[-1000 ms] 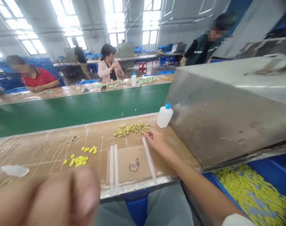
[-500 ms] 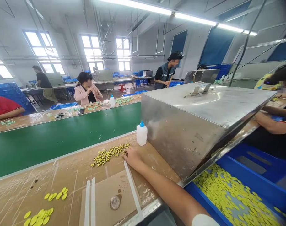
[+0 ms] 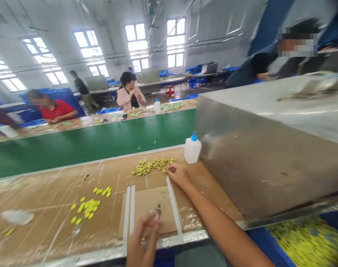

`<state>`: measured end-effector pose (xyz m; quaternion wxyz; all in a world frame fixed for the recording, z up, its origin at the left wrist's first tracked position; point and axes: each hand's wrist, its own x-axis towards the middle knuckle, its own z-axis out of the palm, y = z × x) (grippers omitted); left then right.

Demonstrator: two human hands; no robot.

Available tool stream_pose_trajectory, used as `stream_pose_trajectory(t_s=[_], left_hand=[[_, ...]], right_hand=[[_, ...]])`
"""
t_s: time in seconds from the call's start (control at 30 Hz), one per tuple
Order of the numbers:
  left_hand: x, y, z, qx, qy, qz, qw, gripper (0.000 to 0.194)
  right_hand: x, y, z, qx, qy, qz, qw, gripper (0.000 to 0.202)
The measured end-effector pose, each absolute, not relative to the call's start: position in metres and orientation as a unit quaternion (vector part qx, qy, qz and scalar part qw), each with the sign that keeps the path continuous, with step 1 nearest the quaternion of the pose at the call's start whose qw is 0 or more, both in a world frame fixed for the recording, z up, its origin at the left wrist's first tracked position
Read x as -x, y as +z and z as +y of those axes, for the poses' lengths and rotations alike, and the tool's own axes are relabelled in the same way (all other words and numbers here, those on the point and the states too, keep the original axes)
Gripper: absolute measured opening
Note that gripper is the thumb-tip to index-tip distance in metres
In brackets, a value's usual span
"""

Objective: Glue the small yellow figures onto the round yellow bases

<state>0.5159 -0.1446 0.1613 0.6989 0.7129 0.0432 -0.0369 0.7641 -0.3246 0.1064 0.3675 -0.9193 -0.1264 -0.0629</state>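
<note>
My right hand reaches to the right end of a pile of small yellow-and-dark pieces. Its fingers are curled together at the pile's edge; whatever lies between them is too small to make out. Low in front, my left hand is raised over the near edge of a cardboard sheet with white tape strips. Motion blurs its fingers, so its grip is unclear. Just beyond them, a small round clear blob sits on the cardboard, partly covered by the fingertips.
A white bottle with a blue cap stands beside a large metal box. Yellow discs lie to the left. A green belt runs behind the table. A blue crate holds many yellow pieces. Co-workers sit across the belt.
My left hand has come into view from below, over the cardboard. The view has turned right-to-left, shifting the table rightward; my right hand stays at the pile's right end.
</note>
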Motion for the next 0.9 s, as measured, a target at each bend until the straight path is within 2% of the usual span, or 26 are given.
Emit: stream_pose_trajectory(t_s=[0.07, 0.1, 0.2, 0.27, 0.5, 0.7, 0.9], left_hand=[[-0.521, 0.142, -0.099, -0.806, 0.173, 0.164, 0.542, 0.042], [-0.522, 0.134, -0.076, -0.831, 0.232, 0.202, 0.463, 0.043], [-0.520, 0.117, -0.014, -0.879, 0.321, 0.228, 0.269, 0.049], [-0.512, 0.112, 0.014, -0.889, 0.339, 0.239, 0.192, 0.051], [-0.478, 0.101, 0.049, -0.877, 0.312, 0.303, 0.203, 0.056], [-0.481, 0.098, 0.070, -0.860, 0.320, 0.331, 0.218, 0.056], [-0.500, 0.103, 0.094, -0.848, 0.310, 0.350, 0.249, 0.052]], right_hand=[[-0.768, 0.100, -0.327, 0.917, -0.068, -0.122, 0.373, 0.021], [-0.769, 0.098, -0.328, 0.916, -0.072, -0.123, 0.375, 0.021], [-0.770, 0.094, -0.331, 0.913, -0.093, -0.131, 0.375, 0.020], [-0.769, 0.091, -0.331, 0.909, -0.111, -0.147, 0.373, 0.020], [-0.775, 0.071, -0.322, 0.886, -0.176, -0.229, 0.362, 0.047], [-0.778, 0.062, -0.320, 0.877, -0.215, -0.238, 0.357, 0.056], [-0.770, 0.072, -0.333, 0.878, -0.199, -0.181, 0.395, 0.054]])
